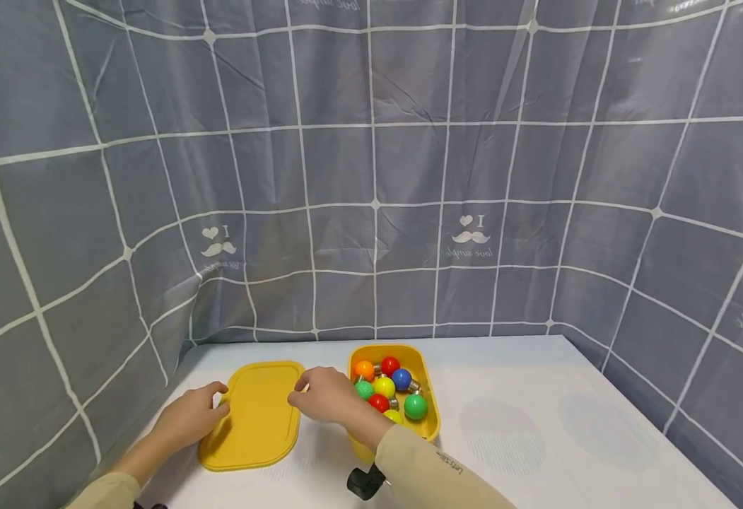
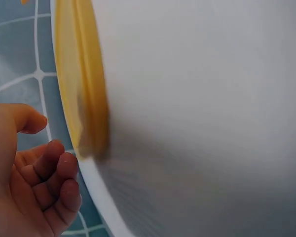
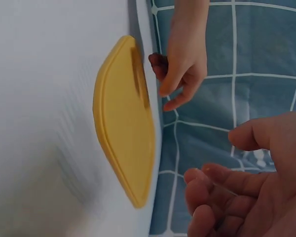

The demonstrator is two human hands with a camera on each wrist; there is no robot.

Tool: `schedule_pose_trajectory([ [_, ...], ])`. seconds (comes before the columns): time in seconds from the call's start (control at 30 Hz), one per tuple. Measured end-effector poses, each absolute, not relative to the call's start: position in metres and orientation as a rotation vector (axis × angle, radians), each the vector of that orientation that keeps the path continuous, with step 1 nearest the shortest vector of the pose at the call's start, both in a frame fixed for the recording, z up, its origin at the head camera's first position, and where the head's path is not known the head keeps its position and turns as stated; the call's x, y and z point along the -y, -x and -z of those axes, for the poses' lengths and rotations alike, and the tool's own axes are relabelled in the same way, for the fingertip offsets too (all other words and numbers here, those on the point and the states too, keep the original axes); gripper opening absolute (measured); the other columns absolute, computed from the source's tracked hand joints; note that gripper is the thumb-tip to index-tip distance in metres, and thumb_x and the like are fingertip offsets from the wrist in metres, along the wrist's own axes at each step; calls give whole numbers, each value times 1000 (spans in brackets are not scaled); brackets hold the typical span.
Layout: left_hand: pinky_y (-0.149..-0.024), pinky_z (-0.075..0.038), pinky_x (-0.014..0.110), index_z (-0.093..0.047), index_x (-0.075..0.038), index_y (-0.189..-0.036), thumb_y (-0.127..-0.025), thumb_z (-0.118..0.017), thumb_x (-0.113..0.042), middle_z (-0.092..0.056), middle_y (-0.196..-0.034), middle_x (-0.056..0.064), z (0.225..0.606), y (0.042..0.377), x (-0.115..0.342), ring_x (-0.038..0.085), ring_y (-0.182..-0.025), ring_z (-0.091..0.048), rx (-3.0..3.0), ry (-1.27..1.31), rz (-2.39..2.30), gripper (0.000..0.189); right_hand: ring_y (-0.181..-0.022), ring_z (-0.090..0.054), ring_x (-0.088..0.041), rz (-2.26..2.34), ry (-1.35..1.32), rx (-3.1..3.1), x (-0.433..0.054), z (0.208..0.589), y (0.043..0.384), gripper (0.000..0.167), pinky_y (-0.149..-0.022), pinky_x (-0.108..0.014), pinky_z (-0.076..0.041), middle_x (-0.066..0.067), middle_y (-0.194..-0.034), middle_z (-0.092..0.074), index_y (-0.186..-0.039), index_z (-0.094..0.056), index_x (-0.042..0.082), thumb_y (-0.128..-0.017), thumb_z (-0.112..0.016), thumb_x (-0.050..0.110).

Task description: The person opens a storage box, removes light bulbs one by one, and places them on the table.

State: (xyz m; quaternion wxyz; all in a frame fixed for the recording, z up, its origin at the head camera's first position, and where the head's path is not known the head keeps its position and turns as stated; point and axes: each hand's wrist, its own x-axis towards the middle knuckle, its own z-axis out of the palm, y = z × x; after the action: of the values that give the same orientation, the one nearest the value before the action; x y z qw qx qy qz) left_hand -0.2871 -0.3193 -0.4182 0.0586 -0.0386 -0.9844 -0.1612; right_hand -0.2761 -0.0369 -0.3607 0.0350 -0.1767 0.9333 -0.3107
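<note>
On the white table lies a flat yellow lid (image 1: pixel 259 413) with rounded corners, in the head view between my two hands. My left hand (image 1: pixel 188 417) hovers by its left edge, fingers loosely bent and nothing in them. Over by the lid's right edge is my right hand (image 1: pixel 328 397), palm inward; the right wrist view shows its relaxed fingers (image 3: pixel 200 192) holding nothing. Behind my right forearm stands a yellow bin (image 1: pixel 433 417) of small coloured bulbs with metal screw bases, among them a blue bulb (image 1: pixel 401 379) and a green bulb (image 1: pixel 416 406). The forearm hides the bin's near left part.
The white tabletop (image 1: pixel 505 396) stretches off to the right of the bin. A grey curtain (image 1: pixel 409 170) with white grid lines hangs behind the table and along both sides. A black wrist device (image 1: pixel 366 483) sits under my right sleeve.
</note>
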Motion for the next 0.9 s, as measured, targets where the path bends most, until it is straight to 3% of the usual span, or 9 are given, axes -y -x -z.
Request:
schedule_pose_trajectory([
  [0.17,-50,-36,33,-61,-4,-130,-93,-61,-26,-50,-69,0,411,286,300,16,-55,-46,2941,153,525,43,-74,-58,-11,993,610,-2877,13,353,276,26,-68,-29,-54,4,-94,-68,-109,-74,16,-91,-70,35],
  [0.43,-52,-37,31,-61,-7,-131,-93,-62,-25,-53,-70,-1,399,280,265,15,-57,-47,2905,211,638,42,-63,-60,-15,1040,600,-2883,-21,354,280,27,-57,-28,-51,3,-90,-65,-112,-72,15,-93,-66,33],
  [0.6,-53,-38,30,-63,-12,-128,-92,-64,-25,-55,-71,-3,393,279,240,14,-57,-47,2889,243,665,39,-65,-59,-11,1041,584,-2936,-41,356,284,26,-61,-27,-49,7,-86,-65,-111,-74,16,-94,-65,33],
  [0.8,-54,-38,28,-63,-13,-129,-92,-65,-27,-56,-75,-3,387,285,215,13,-58,-47,2868,265,672,39,-61,-56,-13,1070,566,-2969,-61,358,292,27,-56,-28,-49,5,-85,-65,-115,-73,13,-96,-64,29],
  [0.9,-56,-40,28,-63,-13,-129,-92,-66,-26,-59,-81,-2,386,287,202,14,-60,-48,2871,261,690,40,-69,-57,-12,1068,522,-2993,-70,360,296,28,-64,-28,-51,5,-90,-65,-116,-73,14,-96,-64,31],
])
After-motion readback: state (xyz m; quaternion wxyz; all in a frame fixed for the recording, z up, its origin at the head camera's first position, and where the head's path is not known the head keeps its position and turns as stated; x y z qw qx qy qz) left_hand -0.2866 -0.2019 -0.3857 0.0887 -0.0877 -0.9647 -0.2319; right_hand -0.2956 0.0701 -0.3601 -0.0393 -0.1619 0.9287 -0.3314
